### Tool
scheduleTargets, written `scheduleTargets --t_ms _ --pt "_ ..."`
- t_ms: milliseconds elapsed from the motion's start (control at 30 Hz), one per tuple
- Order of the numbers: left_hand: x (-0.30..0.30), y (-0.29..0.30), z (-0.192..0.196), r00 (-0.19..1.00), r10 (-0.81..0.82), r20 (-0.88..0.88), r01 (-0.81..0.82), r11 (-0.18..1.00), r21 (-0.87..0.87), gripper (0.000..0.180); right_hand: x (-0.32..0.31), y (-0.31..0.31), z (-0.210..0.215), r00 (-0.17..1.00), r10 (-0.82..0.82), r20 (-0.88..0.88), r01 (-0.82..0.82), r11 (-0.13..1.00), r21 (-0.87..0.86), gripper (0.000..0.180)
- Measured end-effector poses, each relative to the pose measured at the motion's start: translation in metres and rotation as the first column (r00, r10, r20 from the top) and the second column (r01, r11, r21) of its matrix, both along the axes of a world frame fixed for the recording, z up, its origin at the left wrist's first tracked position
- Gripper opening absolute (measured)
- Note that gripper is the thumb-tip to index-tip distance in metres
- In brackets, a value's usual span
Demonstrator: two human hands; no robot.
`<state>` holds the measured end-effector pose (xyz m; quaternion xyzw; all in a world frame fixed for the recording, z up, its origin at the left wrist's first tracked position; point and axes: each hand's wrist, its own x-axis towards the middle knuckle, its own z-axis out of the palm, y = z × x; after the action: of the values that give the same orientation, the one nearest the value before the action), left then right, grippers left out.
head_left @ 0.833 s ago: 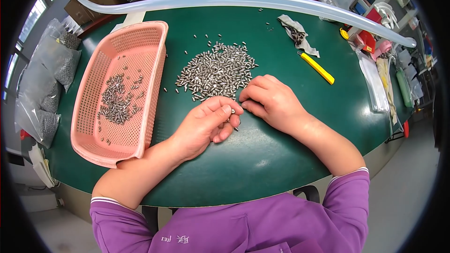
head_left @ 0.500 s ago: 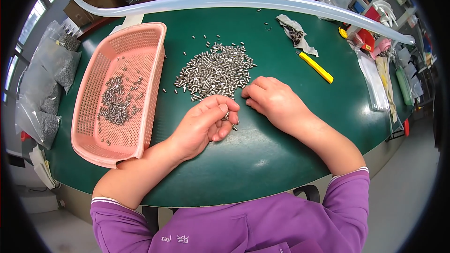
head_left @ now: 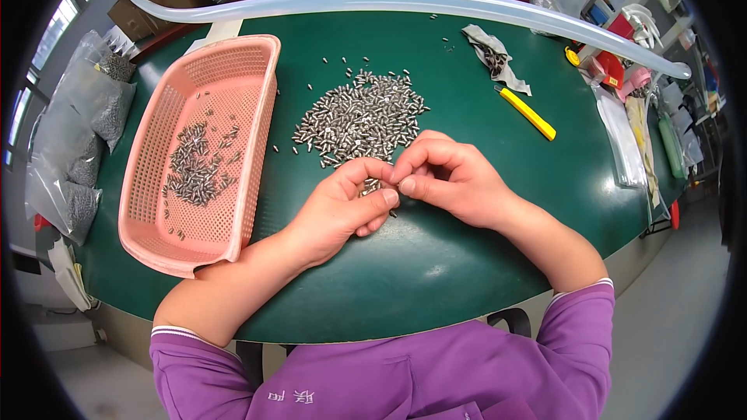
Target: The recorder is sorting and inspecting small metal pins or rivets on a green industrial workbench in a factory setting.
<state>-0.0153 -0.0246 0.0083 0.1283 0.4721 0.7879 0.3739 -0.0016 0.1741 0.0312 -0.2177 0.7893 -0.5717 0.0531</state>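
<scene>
Both hands (head_left: pixel 331 206) (head_left: pixel 463 179) sit close together beside heaped small metal pieces (head_left: pixel 358 117)

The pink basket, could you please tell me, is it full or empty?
Neither: the pink basket holds some metal pieces, with bare mesh around them.

- bright, fairly even indoor light; the windows (head_left: pixel 53 31) at the upper left burn out to near white
- a pale, soft-edged glare lies on the green tabletop (head_left: pixel 436 271), toward its near side
- the small metal pins (head_left: pixel 358 118) in the pile catch tiny highlights — some almost white
- the left hand (head_left: pixel 334 206) and right hand (head_left: pixel 463 183) look fairly sharp, gently shaded; detail where they meet is too small to tell
- fisheye distortion bows the tabletop's near edge — and a black surround, softly blurred inward, swallows the corners
</scene>
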Motion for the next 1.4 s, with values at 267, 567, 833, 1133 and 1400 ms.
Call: scheduleTargets --t_ms 267,567,833,1133,1400 --pt "-0.002 -0.001 -0.004 1.000 -0.012 0.010 0.012 0.999 0.044 0.013 -0.005 0.000 -0.004 0.987 -0.157 0.046 0.155 0.987 0.035 0.011" --pt "-0.003 -0.002 -0.003 0.999 -0.035 0.003 0.035 0.998 0.043 0.016 -0.006 0.005 -0.009 0.864 0.078 -0.497 0.204 0.849 0.488 0.013" --pt "-0.004 -0.002 -0.002 0.998 -0.036 0.060 0.030 0.994 0.102 0.019 -0.007 0.004 -0.005 0.879 0.030 -0.475 0.225 0.853 0.471 0.013" --pt "-0.002 -0.002 -0.004 0.998 -0.066 -0.020 0.067 0.997 0.025 0.013 0.001 -0.005 0.007 0.877 0.004 -0.480 0.115 0.969 0.218 0.012" --pt "-0.003 -0.002 -0.001 0.999 -0.049 -0.004 0.050 0.999 0.022 0.011 -0.003 -0.002 0.003 0.895 -0.035 -0.445 0.145 0.965 0.217 0.016"
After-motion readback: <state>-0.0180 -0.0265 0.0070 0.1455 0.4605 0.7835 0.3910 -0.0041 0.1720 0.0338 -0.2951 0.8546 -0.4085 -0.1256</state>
